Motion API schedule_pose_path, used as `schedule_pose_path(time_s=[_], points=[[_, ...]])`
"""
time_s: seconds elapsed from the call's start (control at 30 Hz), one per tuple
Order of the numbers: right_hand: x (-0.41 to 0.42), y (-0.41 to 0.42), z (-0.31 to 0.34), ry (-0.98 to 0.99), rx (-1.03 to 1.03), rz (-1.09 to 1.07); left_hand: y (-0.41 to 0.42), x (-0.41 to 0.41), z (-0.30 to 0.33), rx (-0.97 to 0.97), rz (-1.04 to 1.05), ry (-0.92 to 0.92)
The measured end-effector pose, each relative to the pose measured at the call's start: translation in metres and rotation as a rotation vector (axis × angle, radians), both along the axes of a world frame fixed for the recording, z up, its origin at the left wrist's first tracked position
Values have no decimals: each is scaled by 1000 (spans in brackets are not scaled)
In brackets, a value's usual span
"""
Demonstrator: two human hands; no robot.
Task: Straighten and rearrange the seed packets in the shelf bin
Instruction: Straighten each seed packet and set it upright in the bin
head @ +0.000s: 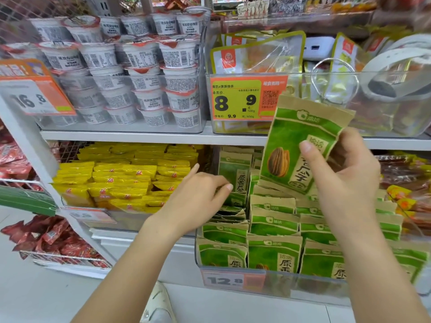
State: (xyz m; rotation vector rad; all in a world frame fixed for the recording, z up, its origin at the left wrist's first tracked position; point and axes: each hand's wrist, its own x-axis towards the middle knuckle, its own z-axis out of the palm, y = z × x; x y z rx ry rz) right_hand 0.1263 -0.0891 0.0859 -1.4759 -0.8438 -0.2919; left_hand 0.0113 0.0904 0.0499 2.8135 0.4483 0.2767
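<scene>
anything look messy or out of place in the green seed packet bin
Yes. Behind the front left row, several seed packets lie flat and collapsed instead of standing like the upright rows beside them. The left hand reaches there. The right hand holds one packet tilted above the bin.

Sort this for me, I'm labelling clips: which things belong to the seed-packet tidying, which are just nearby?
Job: lifted packet in right hand; left hand at the back packets; bin.
Nearby: yellow packs; cups; price tag; red packs.
</scene>
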Motion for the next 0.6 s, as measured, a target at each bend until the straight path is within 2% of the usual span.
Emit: schedule_pose_path(time_s=[0.1,0.17,0.23,0.3,0.37,0.47,0.6], points=[[-3,3,2,61,-2,51,-2,-7,2,-133,56,-182],[-7,6,3,169,29,131,-6,-12,7,-354,101,-343],[-13,11,3,321,61,229,-15,-18,14,-643,56,-498],[-19,17,2,426,37,296,-24,-24,21,-893,-9,-553],[-24,21,0,517,-8,365,-34,-30,22,-1048,-38,-550],[-31,24,-1,658,-65,459,-37,-38,13,-1118,10,-611],[-32,23,-3,729,-214,546,-36,-42,4,-1186,80,-712]])
